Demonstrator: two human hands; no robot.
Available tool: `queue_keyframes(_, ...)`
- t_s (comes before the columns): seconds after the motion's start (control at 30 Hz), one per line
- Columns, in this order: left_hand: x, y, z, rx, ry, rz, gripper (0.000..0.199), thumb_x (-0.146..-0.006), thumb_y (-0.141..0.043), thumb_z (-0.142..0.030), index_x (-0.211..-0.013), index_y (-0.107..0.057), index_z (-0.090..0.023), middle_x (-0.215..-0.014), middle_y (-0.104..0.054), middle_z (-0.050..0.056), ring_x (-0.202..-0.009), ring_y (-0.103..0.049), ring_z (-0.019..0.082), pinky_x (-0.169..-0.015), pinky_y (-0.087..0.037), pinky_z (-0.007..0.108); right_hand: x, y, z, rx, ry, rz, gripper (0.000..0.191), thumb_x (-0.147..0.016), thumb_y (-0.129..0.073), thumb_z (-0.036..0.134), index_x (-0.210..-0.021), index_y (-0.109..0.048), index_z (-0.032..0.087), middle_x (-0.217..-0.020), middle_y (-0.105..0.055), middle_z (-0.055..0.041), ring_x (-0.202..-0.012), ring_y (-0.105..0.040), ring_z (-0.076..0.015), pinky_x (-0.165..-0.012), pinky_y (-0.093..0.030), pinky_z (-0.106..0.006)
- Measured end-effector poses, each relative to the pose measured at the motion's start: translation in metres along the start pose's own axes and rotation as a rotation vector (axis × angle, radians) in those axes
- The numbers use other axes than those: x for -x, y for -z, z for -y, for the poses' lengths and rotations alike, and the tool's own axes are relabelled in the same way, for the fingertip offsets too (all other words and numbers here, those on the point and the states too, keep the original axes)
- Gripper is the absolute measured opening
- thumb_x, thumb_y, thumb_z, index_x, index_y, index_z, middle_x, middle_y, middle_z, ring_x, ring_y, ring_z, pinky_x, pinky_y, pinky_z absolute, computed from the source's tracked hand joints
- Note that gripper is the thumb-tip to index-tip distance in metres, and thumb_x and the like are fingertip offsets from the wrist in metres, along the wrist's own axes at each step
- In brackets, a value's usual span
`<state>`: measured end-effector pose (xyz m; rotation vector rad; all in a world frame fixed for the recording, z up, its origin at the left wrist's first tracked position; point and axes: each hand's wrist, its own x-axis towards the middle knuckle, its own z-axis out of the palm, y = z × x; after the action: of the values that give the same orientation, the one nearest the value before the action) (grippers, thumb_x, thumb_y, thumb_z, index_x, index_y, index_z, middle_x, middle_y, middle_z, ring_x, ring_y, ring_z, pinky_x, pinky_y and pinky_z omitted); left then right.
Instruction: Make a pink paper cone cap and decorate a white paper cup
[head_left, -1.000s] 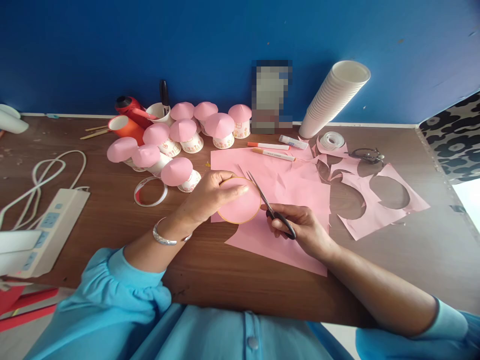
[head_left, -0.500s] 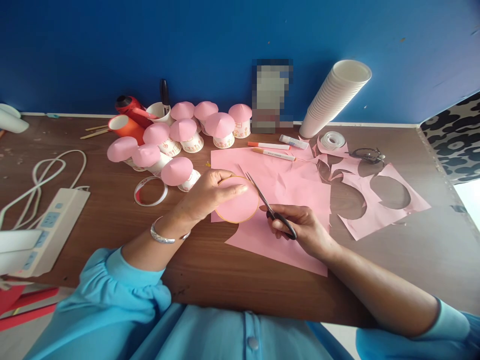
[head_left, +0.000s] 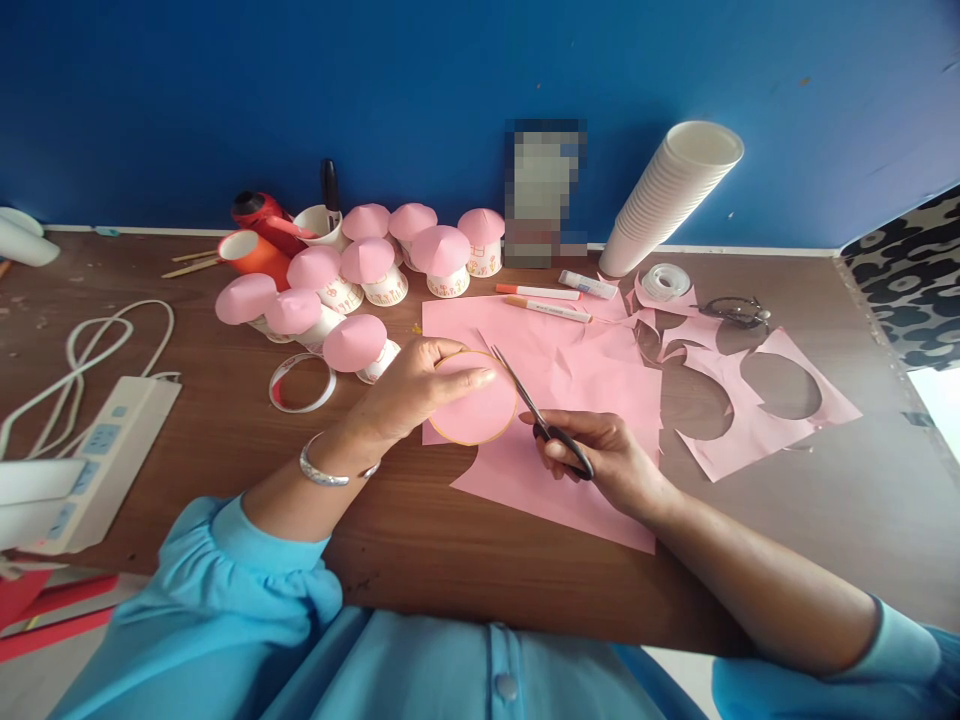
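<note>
A pink paper circle [head_left: 474,410] with an orange outline is pinched in my left hand [head_left: 420,388], thumb on top at its upper left. My right hand [head_left: 592,450] grips black-handled scissors [head_left: 531,401], whose blades point up and left beside the circle's right edge. The blades look nearly closed. Beneath both hands lie pink paper sheets [head_left: 615,400] on the brown table [head_left: 420,540]. To the upper left stand several white cups topped with pink paper cones [head_left: 441,250], some with red drawings on their sides.
Pink offcuts [head_left: 720,455] with round holes, glasses [head_left: 739,312] and clear tape [head_left: 666,282] lie right. Markers [head_left: 547,308] and a glue stick [head_left: 588,284] lie behind the sheets. Stacked cups [head_left: 671,195] lean at the wall. A tape roll [head_left: 301,405] and power strip [head_left: 112,465] are left.
</note>
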<state>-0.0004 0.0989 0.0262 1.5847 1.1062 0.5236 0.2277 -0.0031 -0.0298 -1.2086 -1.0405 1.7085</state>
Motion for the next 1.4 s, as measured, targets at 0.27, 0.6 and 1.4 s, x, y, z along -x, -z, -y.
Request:
queue_keyframes(0.27, -0.0011, 0.0023, 0.0012, 0.071, -0.037, 0.022, 0.031, -0.081, -0.073, -0.045, -0.080, -0.078, -0.014, -0.082, -0.074, 0.006, -0.081, -0.067, 0.023, -0.068, -0.051, 0.029, -0.0007, -0.0006, -0.0006, 0.002, 0.000, 0.013, 0.052, -0.077, -0.084, 0.054, -0.112, -0.079, 0.016, -0.063, -0.056, 0.0020, -0.055, -0.049, -0.0105, -0.050, -0.034, -0.026)
queue_keyframes(0.6, -0.0014, 0.0035, -0.0016, 0.087, -0.036, 0.010, 0.032, -0.078, -0.075, -0.045, -0.074, -0.077, -0.014, -0.074, -0.072, 0.006, -0.074, -0.066, 0.023, -0.062, -0.051, 0.029, -0.0002, -0.0009, 0.0013, 0.009, -0.005, 0.016, 0.052, -0.077, -0.083, 0.054, -0.111, -0.079, 0.016, -0.063, -0.057, 0.0018, -0.054, -0.050, -0.0103, -0.050, -0.034, -0.025)
queue_keyframes(1.4, 0.0010, 0.0037, -0.0057, -0.006, -0.013, 0.016, 0.028, -0.079, -0.075, -0.044, -0.077, -0.078, -0.016, -0.079, -0.074, 0.005, -0.078, -0.066, 0.021, -0.066, -0.050, 0.028, -0.0030, -0.0059, 0.0028, -0.049, 0.171, -0.111, 0.049, -0.074, -0.088, 0.048, -0.113, -0.069, 0.023, -0.081, -0.067, -0.0017, -0.072, -0.057, -0.0155, -0.058, -0.043, -0.028)
